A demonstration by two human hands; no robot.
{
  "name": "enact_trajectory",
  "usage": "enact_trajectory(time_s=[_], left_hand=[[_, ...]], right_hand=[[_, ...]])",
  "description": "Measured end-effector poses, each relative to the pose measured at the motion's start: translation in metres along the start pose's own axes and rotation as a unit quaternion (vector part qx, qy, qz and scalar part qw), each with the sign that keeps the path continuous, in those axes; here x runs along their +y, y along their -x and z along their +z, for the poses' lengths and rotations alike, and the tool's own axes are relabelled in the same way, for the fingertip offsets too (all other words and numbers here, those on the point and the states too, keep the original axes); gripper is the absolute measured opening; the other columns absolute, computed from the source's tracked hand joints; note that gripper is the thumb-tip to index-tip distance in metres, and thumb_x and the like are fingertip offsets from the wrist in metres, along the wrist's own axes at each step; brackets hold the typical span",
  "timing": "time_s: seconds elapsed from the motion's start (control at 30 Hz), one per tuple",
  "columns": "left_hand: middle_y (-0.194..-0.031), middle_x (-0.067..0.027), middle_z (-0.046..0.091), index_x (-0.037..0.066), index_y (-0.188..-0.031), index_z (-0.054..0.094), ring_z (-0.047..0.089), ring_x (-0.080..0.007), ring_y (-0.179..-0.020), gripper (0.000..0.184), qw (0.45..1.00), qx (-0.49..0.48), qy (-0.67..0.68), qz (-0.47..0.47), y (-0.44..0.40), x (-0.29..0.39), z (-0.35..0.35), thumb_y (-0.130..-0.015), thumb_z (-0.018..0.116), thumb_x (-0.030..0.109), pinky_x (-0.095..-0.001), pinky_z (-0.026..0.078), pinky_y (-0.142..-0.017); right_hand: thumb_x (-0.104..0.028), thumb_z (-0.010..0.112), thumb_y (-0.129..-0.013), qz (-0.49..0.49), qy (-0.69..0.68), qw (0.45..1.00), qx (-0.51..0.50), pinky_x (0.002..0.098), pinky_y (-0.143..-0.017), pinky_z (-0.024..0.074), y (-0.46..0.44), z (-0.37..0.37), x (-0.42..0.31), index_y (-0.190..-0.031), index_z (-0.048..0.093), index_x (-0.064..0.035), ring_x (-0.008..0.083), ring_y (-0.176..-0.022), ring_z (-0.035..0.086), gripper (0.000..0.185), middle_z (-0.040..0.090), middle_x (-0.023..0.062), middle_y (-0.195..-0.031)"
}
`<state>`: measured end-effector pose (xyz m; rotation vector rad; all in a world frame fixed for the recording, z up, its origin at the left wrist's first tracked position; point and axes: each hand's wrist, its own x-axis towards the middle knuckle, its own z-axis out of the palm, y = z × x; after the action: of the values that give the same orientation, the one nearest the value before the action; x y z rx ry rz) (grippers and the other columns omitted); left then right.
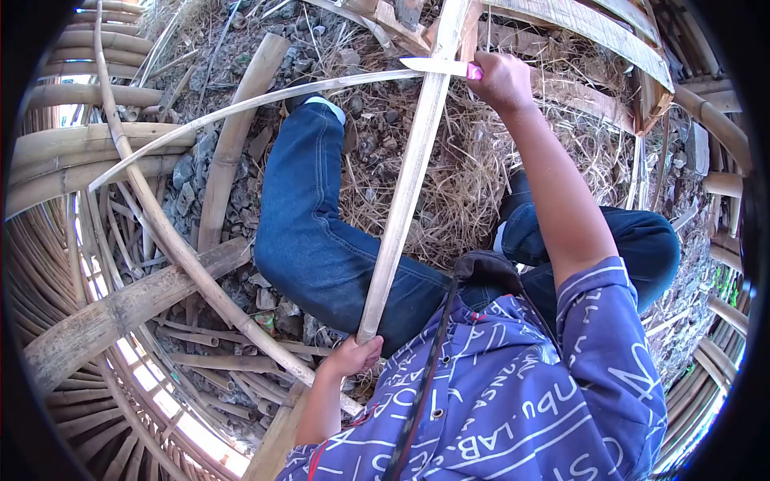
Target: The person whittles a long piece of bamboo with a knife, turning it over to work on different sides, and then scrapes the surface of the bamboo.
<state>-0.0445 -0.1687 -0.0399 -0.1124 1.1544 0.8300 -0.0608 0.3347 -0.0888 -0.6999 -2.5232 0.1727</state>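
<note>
The right hand (504, 80) curls tight round a knife (455, 68), hiding most of its pink handle (475, 72). The left hand (353, 357) grips a long stick (410, 184) over one leg (309, 232); I can't see its top. A bent pole (172, 236) covers part of a fat pole (108, 319).

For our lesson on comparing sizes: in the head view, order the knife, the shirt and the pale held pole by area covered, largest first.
1. Shirt
2. Pale held pole
3. Knife
</note>
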Motion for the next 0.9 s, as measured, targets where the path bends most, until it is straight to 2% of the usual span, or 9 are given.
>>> enact_trajectory(time_s=[0.17, 0.2, 0.3, 0.47, 0.63, 0.7, 0.77, 0.83, 0.9], left_hand=[[-0.056, 0.0061, 0.035, 0.012, -0.069, 0.04, 0.031, -0.0057, -0.046, 0.032, 0.999, -0.006, 0.04, 0.02, -0.001, -0.001, 0.0, -0.097, 0.047, 0.026, -0.0227, 0.026, -0.042], [-0.056, 0.0061, 0.035, 0.012, -0.069, 0.04, 0.031, -0.0057, -0.046, 0.032, 0.999, -0.006, 0.04, 0.022, -0.001, -0.002, -0.001, -0.097, 0.047, 0.026, -0.0227, 0.026, -0.042], [-0.057, 0.0061, 0.035, 0.013, -0.069, 0.042, 0.031, -0.0055, -0.046, 0.031, 0.999, -0.011, 0.033, 0.021, 0.0, -0.001, -0.003, -0.096, 0.048, 0.027, -0.0222, 0.026, -0.042], [-0.056, 0.0049, 0.031, 0.012, -0.066, 0.037, 0.029, -0.0076, -0.047, 0.036, 1.0, -0.016, 0.004, -0.007, 0.001, 0.002, -0.005, -0.098, 0.043, 0.029, -0.0243, 0.025, -0.044], [-0.056, 0.0051, 0.03, 0.012, -0.065, 0.037, 0.028, -0.0076, -0.046, 0.038, 1.0, -0.004, -0.005, -0.003, 0.001, 0.001, -0.006, -0.098, 0.043, 0.031, -0.0241, 0.024, -0.043], [-0.056, 0.005, 0.029, 0.012, -0.065, 0.037, 0.028, -0.0077, -0.046, 0.038, 1.0, -0.008, -0.009, -0.001, 0.001, -0.008, -0.01, -0.098, 0.043, 0.031, -0.0242, 0.023, -0.043], [-0.056, 0.005, 0.035, 0.012, -0.068, 0.043, 0.031, -0.0062, -0.045, 0.034, 0.996, -0.071, 0.057, 0.015, -0.003, -0.013, -0.02, -0.096, 0.047, 0.031, -0.0232, 0.025, -0.041], [-0.055, 0.0044, 0.032, 0.012, -0.065, 0.04, 0.029, -0.0073, -0.045, 0.038, 0.998, -0.055, 0.026, 0.01, -0.001, 0.0, -0.013, -0.097, 0.044, 0.032, -0.0241, 0.025, -0.042], [-0.054, 0.0038, 0.029, 0.012, -0.062, 0.038, 0.027, -0.0085, -0.045, 0.042, 0.999, -0.033, 0.007, 0.003, 0.002, -0.002, -0.01, -0.098, 0.041, 0.033, -0.025, 0.024, -0.042]], right_hand=[[-0.019, 0.06, -0.073, 0.042, -0.037, 0.998, -0.007, 0.0435, -0.056, 0.0485, 0.006, 0.002, 0.003, -0.067, 0.06, -0.0094, 0.0334, -0.058, 0.06, 0.012, 0.058, 0.0124, -0.059], [-0.026, 0.061, -0.075, 0.044, -0.015, 0.999, -0.003, 0.041, -0.054, 0.0505, 0.009, 0.005, 0.005, -0.066, 0.063, -0.0105, 0.0311, -0.056, 0.062, 0.018, 0.061, 0.0114, -0.059], [-0.026, 0.06, -0.075, 0.065, -0.009, 0.998, 0.016, 0.0427, -0.056, 0.0505, 0.026, 0.005, 0.012, -0.068, 0.063, -0.0101, 0.0316, -0.058, 0.062, 0.017, 0.061, 0.0119, -0.06], [-0.022, 0.058, -0.074, 0.177, -0.03, 0.984, -0.007, 0.0459, -0.06, 0.0506, 0.054, 0.007, 0.01, -0.071, 0.065, -0.0113, 0.0367, -0.064, 0.063, 0.013, 0.062, 0.0164, -0.064], [-0.019, 0.056, -0.074, 0.232, -0.066, 0.97, -0.014, 0.0459, -0.061, 0.0509, 0.085, 0.019, 0.013, -0.068, 0.066, -0.0049, 0.0392, -0.064, 0.062, 0.018, 0.062, 0.0211, -0.065], [-0.018, 0.054, -0.073, 0.376, -0.062, 0.914, -0.14, 0.0458, -0.06, 0.0506, 0.116, 0.044, 0.036, -0.068, 0.064, -0.0004, 0.0408, -0.065, 0.062, 0.021, 0.061, 0.0229, -0.064], [-0.02, 0.056, -0.073, 0.398, -0.075, 0.911, -0.084, 0.0441, -0.057, 0.0476, 0.159, 0.052, 0.046, -0.058, 0.054, 0.0059, 0.0376, -0.053, 0.058, 0.03, 0.055, 0.0247, -0.055], [-0.018, 0.057, -0.074, 0.396, -0.148, 0.903, -0.075, 0.041, -0.048, 0.0422, 0.174, 0.037, 0.025, -0.052, 0.047, 0.0028, 0.0275, -0.043, 0.049, 0.032, 0.049, 0.0157, -0.046], [-0.019, 0.058, -0.077, 0.392, -0.237, 0.885, -0.08, 0.038, -0.047, 0.0385, 0.158, 0.023, -0.005, -0.055, 0.049, 0.0013, 0.0218, -0.044, 0.047, 0.031, 0.049, 0.0107, -0.047]])
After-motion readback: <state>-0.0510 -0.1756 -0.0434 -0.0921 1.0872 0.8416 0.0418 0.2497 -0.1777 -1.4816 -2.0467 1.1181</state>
